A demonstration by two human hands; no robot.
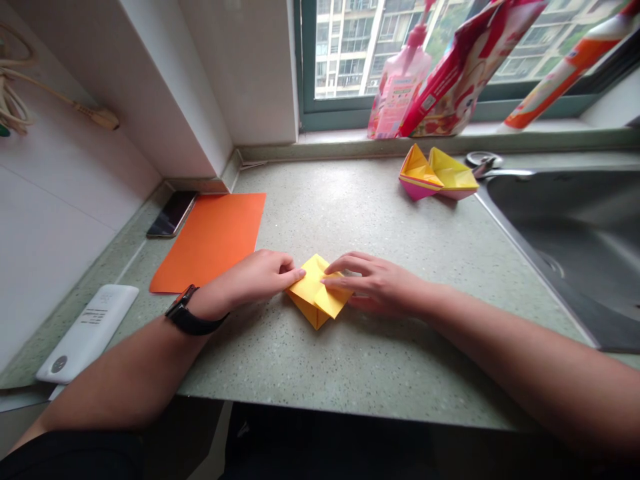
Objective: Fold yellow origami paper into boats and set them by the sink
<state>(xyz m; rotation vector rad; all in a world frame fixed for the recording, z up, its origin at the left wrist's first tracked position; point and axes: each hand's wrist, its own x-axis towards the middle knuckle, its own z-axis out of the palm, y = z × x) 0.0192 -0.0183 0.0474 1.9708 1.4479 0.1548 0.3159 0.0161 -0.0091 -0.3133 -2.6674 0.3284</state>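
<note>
Folded yellow paper [316, 290] lies on the speckled green stone countertop [320, 353], centred between the two hands, one corner pointing toward the person; its layered flaps show darker yellow underneath.

Left hand [250, 280]: fingers loosely curled, fingertips touching the paper's left edge; thumb hidden, so whether it grips cannot be told. A black wristwatch [187, 312] sits on that wrist.

Right hand [375, 283]: partly open, fingers spread, the foremost fingertips lying on top of the paper; no pinch visible.

Nearby: a pink-and-yellow folded paper boat [437, 175] stands near the stainless steel sink [565, 253]. An orange paper sheet [210, 243] lies left of the hands, a smartphone [173, 213] just beside it. A white power bank [87, 333] lies by the wall. A pink bottle [400, 87] stands on the window ledge.
</note>
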